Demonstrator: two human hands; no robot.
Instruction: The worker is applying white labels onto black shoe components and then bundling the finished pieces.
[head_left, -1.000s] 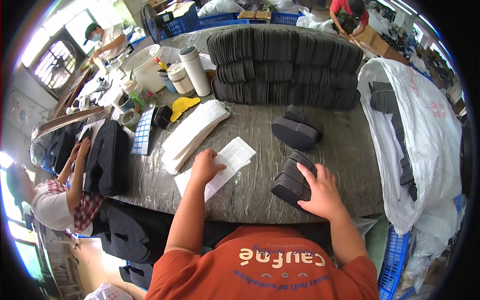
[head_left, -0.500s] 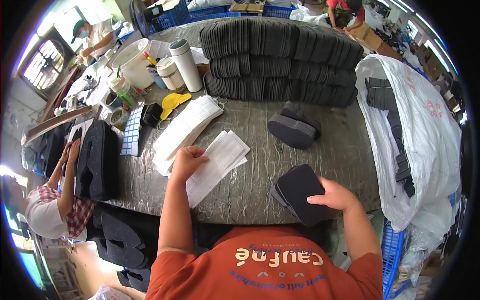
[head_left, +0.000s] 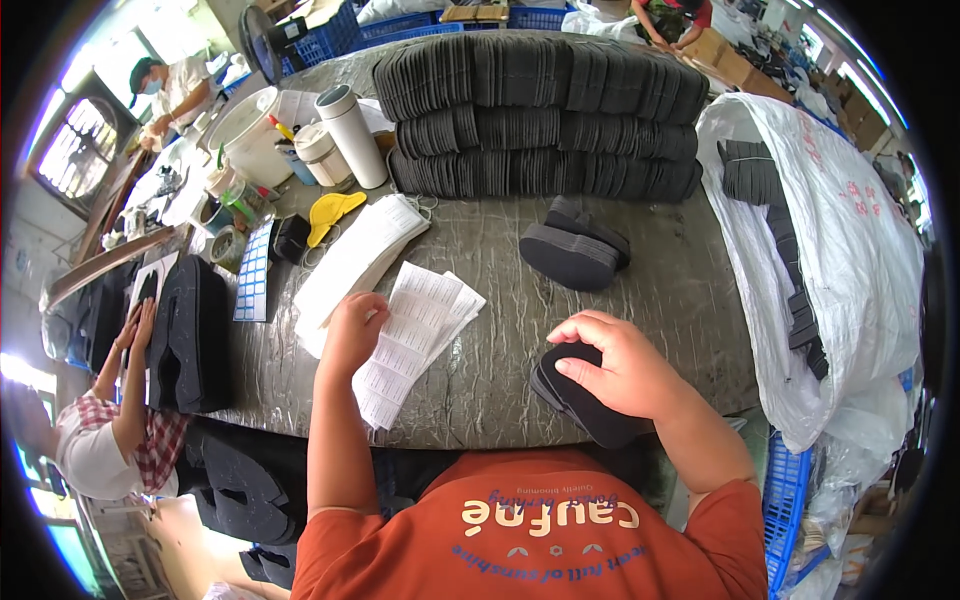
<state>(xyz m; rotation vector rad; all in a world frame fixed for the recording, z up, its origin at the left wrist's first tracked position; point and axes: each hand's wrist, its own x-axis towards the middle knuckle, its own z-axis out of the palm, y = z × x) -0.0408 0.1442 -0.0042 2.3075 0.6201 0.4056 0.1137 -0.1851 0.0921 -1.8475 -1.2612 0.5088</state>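
My left hand (head_left: 357, 328) is closed, fingertips curled together beside the left edge of some printed white label sheets (head_left: 412, 335). Whether a label sits between those fingertips is too small to make out. On the right, my right hand (head_left: 620, 365) arches over a small stack of black foam pads (head_left: 598, 410) at the table's near edge, thumb on top and fingers around the far side. Farther back lies another small pile of black pads (head_left: 568, 257), touched by neither hand. A thick bundle of white paper strips (head_left: 362, 255) lies beyond the label sheets.
Tall rows of black pads (head_left: 545, 120) stand at the back of the table (head_left: 480, 400). An open white sack (head_left: 830, 250) with pads is on the right. At left are a white flask (head_left: 352, 135), a yellow mask (head_left: 332, 213) and a co-worker's hands (head_left: 138, 325) beside black foam blocks (head_left: 190, 335).
My right hand has shifted from the right edge of the pads to over their top and far side. My left hand has drawn slightly left, off the label sheets' middle.
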